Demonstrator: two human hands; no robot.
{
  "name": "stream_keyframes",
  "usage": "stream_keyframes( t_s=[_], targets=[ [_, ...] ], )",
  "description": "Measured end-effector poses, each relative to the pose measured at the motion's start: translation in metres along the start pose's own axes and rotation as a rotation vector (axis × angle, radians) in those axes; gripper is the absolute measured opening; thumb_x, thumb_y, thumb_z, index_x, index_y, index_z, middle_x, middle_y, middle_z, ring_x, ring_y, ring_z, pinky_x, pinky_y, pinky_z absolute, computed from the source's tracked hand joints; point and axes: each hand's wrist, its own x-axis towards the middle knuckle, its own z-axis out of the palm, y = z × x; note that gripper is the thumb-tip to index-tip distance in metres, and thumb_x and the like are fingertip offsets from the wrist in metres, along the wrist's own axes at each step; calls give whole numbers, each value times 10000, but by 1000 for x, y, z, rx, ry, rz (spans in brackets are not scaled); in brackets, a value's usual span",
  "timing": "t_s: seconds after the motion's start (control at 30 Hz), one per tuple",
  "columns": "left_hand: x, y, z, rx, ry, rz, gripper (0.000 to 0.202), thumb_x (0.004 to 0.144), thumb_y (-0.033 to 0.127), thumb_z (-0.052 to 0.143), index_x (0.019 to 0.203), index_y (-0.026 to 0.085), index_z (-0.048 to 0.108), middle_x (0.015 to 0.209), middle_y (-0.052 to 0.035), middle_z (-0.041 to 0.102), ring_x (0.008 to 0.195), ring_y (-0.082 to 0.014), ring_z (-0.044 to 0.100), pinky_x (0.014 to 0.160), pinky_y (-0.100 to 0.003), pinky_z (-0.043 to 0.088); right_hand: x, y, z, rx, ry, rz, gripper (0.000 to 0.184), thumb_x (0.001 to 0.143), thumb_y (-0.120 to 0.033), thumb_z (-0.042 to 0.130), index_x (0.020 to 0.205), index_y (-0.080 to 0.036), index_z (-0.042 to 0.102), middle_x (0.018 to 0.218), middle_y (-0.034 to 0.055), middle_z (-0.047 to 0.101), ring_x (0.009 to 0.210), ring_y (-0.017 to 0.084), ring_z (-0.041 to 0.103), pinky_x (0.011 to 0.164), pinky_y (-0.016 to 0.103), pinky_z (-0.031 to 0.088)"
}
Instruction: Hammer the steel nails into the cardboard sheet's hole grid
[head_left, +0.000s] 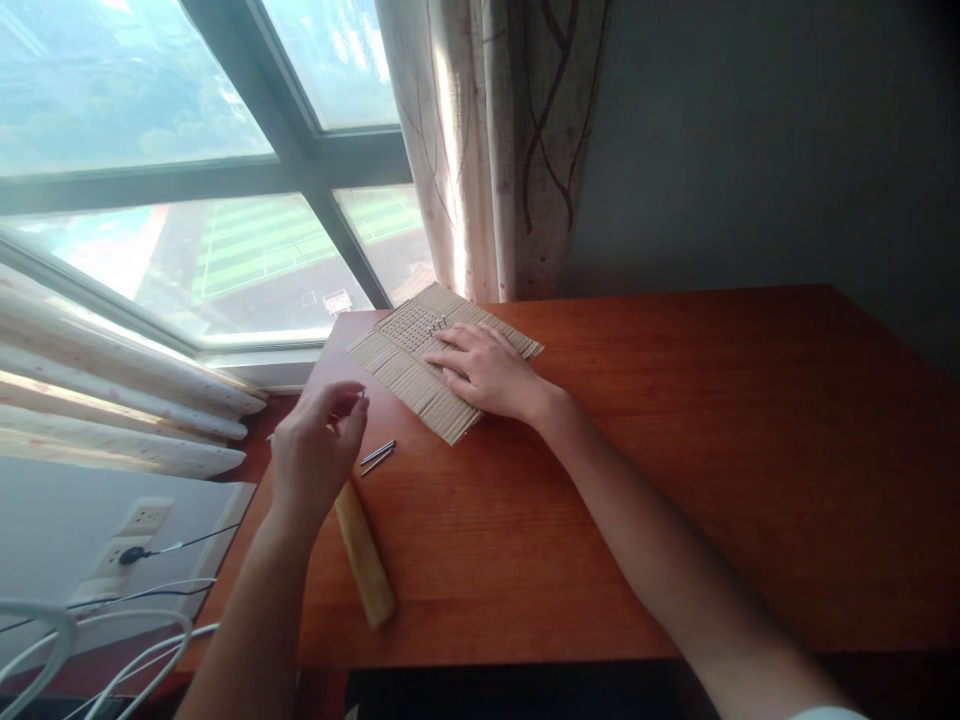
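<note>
A stack of corrugated cardboard [397, 375] lies at the far left corner of the wooden table [675, 450]. A grid of dots is marked on it and several nails [436, 323] stand in it. My right hand [484, 368] rests flat on the cardboard, fingers spread, just below the nails. My left hand [319, 455] hovers over the table's left edge with thumb and fingers pinched on a thin nail. Two loose nails [377, 457] lie on the table right of it. A wooden handle [364, 553] pokes out from under my left hand.
A large window [225, 200] and patterned curtain [495, 140] stand behind the table. Left of the table are a wall socket with a black plug [135, 553] and white cables [112, 650]. A grey wall is at the right.
</note>
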Motion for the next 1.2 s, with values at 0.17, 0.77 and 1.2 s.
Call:
stream_keyframes(
  t_s=[0.17,0.77,1.2],
  targets=[
    [-20,-14,8,194,-350,61,203,887,368,553,865,244,712,925,-33,742,759,-211,673,615,-290,446,0,1,1,-2,11,-14,387,982,-299,477,1329,-270,645,1519,52,498,1421,255,389,1201,501,234],
    [79,36,32,-101,-144,25,250,822,374,609,948,197,733,840,-42,716,700,-169,650,672,-280,494,0,-1,-2,1,-9,-14,398,995,-303,448,1347,-259,630,1520,81,489,1433,262,365,1195,517,231],
    [104,46,46,-60,-257,111,200,765,288,596,831,185,754,800,-61,725,726,-191,635,687,-279,479,0,0,-1,11,3,-28,392,992,-304,457,1340,-258,632,1524,81,480,1422,258,372,1197,516,237]
  ],
)
